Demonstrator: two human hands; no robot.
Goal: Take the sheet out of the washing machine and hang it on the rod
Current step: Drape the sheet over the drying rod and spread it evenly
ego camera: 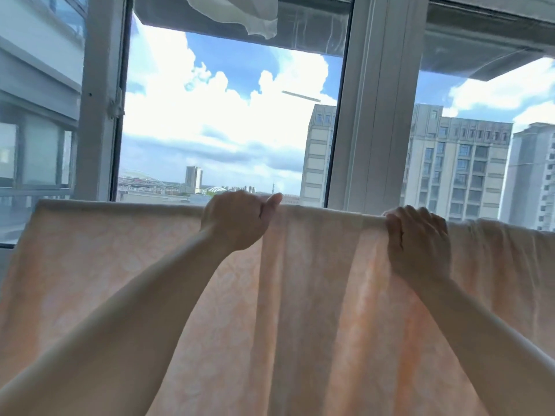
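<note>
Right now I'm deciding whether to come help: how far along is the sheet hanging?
Mostly done: the peach sheet is already draped over the rod, hanging flat on the left. In hand: the left hand and right hand both grip its top edge. Left: spreading the bunched folds at the right end, then letting go. The washing machine isn't in view.

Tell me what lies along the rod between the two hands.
In the head view, only the peach sheet, folded over the rod, spans from the left hand to the right hand; nothing else sits there.
</note>
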